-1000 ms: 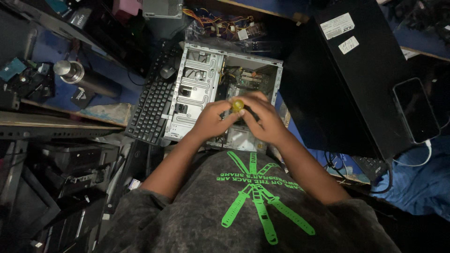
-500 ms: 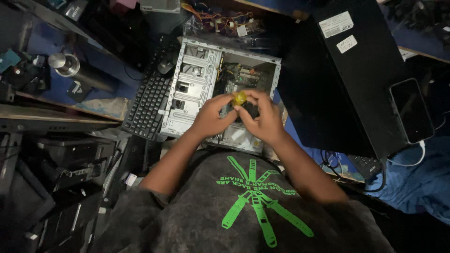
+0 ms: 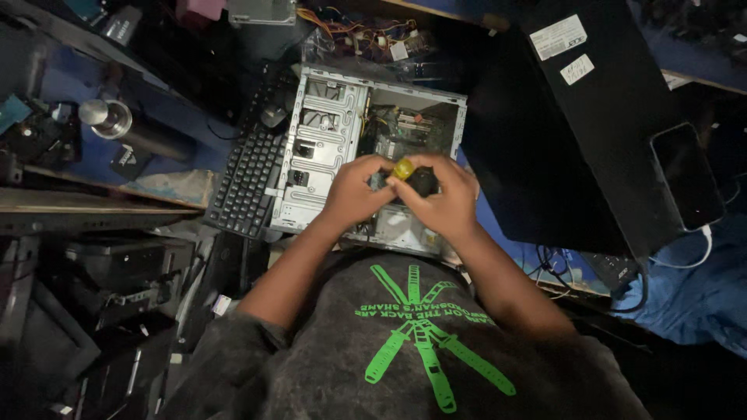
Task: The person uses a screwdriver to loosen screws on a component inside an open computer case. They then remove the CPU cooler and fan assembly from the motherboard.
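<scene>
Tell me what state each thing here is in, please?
Grey metal computer case: lying flat, side panel off, insides exposed.
Yellow-and-black tool handle: gripped by left hand and right hand over the case.
Black keyboard: untouched beside the case.
Black smartphone: screen dark, white cable plugged in.

Computer repair workshop, cluttered and dim. Opened desktop case (image 3: 373, 148) on the bench, black keyboard (image 3: 249, 183) beside it. Second black tower (image 3: 576, 132), loose wiring (image 3: 366, 39) and stacked hardware around.

My left hand (image 3: 354, 190): fingers closed on the yellow-capped screwdriver handle (image 3: 405, 169).
My right hand (image 3: 443, 198): wrapped around the same handle.
Under my hands: open computer case (image 3: 327, 148), keyboard (image 3: 249, 183) just beside it.
</scene>
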